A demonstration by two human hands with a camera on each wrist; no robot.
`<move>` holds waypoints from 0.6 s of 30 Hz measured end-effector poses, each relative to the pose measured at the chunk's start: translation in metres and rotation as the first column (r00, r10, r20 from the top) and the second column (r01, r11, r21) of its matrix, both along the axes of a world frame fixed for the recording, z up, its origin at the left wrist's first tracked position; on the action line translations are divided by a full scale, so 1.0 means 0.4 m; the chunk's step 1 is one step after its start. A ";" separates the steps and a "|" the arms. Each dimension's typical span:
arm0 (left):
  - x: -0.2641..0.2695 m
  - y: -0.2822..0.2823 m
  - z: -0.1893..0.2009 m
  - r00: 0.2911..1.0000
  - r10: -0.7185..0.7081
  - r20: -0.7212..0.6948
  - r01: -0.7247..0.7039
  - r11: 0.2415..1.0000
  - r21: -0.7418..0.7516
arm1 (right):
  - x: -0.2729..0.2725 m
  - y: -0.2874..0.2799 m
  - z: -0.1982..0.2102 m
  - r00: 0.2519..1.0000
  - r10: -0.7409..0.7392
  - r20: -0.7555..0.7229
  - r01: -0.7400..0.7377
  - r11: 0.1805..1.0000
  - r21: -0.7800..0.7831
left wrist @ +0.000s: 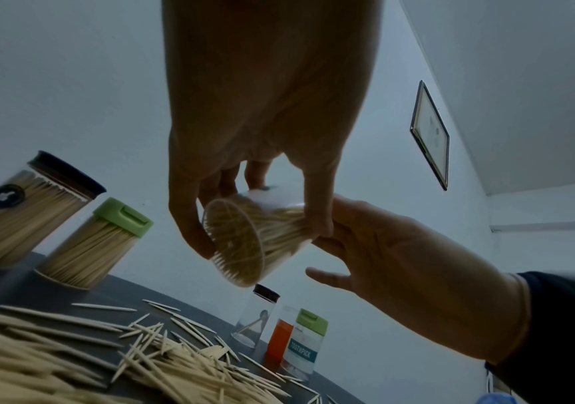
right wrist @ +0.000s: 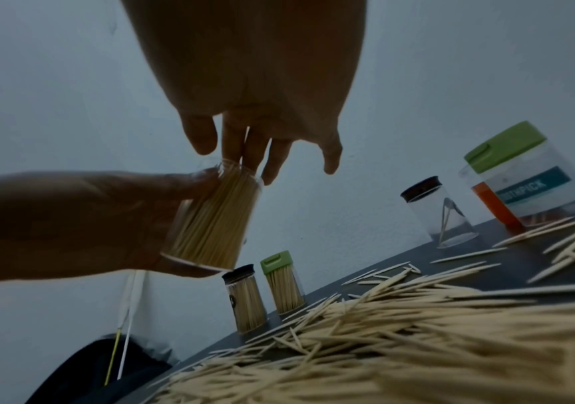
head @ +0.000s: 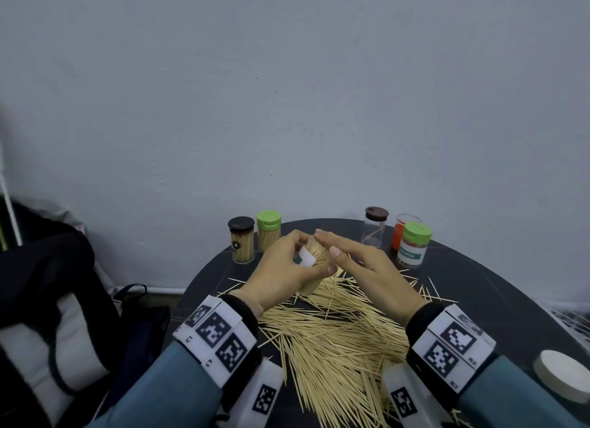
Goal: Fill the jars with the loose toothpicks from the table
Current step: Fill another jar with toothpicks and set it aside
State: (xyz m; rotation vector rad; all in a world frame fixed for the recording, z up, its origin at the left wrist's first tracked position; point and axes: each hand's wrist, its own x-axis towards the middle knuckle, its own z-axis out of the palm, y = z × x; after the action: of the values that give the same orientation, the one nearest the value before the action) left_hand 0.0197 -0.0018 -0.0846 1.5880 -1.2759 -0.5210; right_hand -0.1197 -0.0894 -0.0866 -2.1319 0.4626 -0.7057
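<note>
Loose toothpicks [head: 335, 341] filled lower frame; left hand [head: 281, 271] gripped packed jar [head: 314, 261], right hand [head: 360, 261] flat-fingered over mouth; tilt risked spillage.

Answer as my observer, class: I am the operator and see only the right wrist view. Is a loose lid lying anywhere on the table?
Observer: Yes. The head view shows a white lid lying by the right edge of the table.
Operator: Does the held jar carry a label?
Observer: Yes. The jar gripped by the left hand has a white and green label on the side turned away from your camera.
</note>
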 end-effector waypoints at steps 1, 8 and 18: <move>0.001 0.001 0.001 1.000 0.006 -0.006 -0.006 1.000 -0.004 | 0.000 0.002 0.002 1.000 -0.004 -0.005 0.004 1.000 -0.016; 0.009 0.007 0.008 0.999 0.033 -0.029 -0.033 0.999 -0.009 | -0.015 -0.026 0.015 0.992 -0.112 -0.062 0.105 0.989 -0.104; 0.056 0.011 0.015 0.998 0.056 -0.019 -0.056 0.998 -0.001 | 0.046 -0.098 -0.001 0.604 -0.165 -0.780 -0.097 0.956 -0.277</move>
State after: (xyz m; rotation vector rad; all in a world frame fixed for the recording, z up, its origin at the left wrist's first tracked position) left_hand 0.0420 0.0024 -0.0787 1.6092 -1.2140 -0.4991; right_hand -0.1015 -0.1286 -0.0871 -2.6695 0.9196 0.2697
